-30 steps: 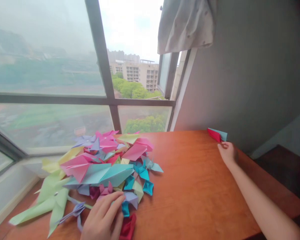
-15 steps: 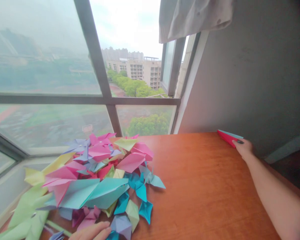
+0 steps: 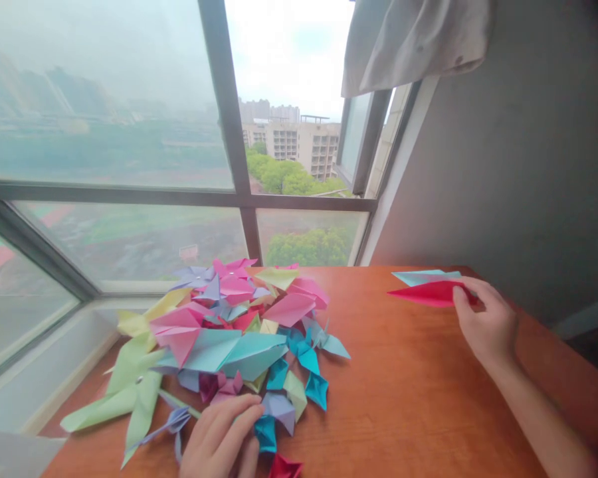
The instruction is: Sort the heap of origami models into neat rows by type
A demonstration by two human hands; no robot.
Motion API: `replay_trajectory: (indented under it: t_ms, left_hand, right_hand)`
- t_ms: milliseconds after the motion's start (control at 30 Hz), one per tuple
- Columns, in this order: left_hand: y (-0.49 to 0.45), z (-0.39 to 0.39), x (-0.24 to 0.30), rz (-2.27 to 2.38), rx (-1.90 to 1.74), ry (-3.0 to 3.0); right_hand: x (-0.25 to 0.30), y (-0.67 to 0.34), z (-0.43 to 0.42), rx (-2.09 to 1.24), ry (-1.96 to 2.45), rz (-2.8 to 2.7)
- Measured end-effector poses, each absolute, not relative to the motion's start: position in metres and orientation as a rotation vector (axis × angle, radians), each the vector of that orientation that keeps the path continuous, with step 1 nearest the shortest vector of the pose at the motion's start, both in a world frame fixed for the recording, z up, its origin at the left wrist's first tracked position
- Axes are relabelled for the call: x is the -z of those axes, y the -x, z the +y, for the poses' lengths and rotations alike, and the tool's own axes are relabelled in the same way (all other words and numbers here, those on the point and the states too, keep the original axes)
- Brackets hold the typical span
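Note:
My right hand (image 3: 486,318) pinches a red paper plane (image 3: 426,294) between thumb and fingers over the right side of the desk. Just behind it is a light blue paper plane (image 3: 423,275); whether the fingers grip that one too is unclear. At the near edge of a heap of folded paper, my left hand (image 3: 224,435) lies with fingers loosely bent, beside a teal folded piece (image 3: 266,433) and a lavender one (image 3: 280,410). It grips nothing that I can see. Across the heap's front stretches a large turquoise paper plane (image 3: 229,353).
The heap also has pink planes (image 3: 179,325), a green pinwheel (image 3: 139,385) and a blue crane (image 3: 326,340) on the brown desk (image 3: 389,398). A red folded piece (image 3: 285,467) lies near the front. Windows stand behind, a grey wall (image 3: 528,166) at right.
My right hand has come left and nearer with the red plane, and the light blue plane shows more behind it. The view has shifted, so more of my left hand is visible.

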State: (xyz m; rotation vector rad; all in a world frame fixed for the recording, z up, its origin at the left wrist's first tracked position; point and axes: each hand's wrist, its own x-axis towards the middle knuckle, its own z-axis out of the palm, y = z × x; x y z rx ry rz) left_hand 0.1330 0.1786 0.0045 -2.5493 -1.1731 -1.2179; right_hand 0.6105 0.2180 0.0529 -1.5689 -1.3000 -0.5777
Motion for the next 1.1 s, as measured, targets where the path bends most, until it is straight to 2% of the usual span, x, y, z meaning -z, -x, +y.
replay_trajectory:
  t_ms: [100,200,300,467,600,800,1000,1100]
  left_hand:
    - [-0.137,0.178,-0.007,-1.184,1.279,2.511]
    - [-0.137,0.176,-0.008,-1.205,1.319,2.468]
    - [-0.137,0.174,-0.009,-1.228,1.342,2.456]
    - [-0.138,0.171,-0.008,-1.267,1.366,2.465]
    - [-0.139,0.172,-0.004,-1.290,1.369,2.506]
    - [-0.142,0.167,-0.013,-1.177,1.323,2.617]
    - [-0.154,0.145,-0.028,-0.723,0.987,3.016]
    - [-0.161,0.148,-0.022,-0.703,0.837,3.070]
  right_hand:
    - [-0.100,-0.530,0.206,0.595,1.381,-1.463]
    - [-0.124,-0.461,0.213,0.569,1.136,-1.660]
    - [-0.114,-0.400,0.236,0.478,0.972,-1.851]
    - [-0.072,-0.335,0.249,0.225,1.069,-2.179]
    - [-0.053,-0.335,0.223,0.036,1.108,-2.038]
    - [-0.008,-0.381,0.182,-0.068,1.272,-1.758]
    - [0.033,-0.418,0.169,-0.122,1.498,-1.471]
    - [0.039,-0.420,0.172,-0.185,1.542,-1.419]
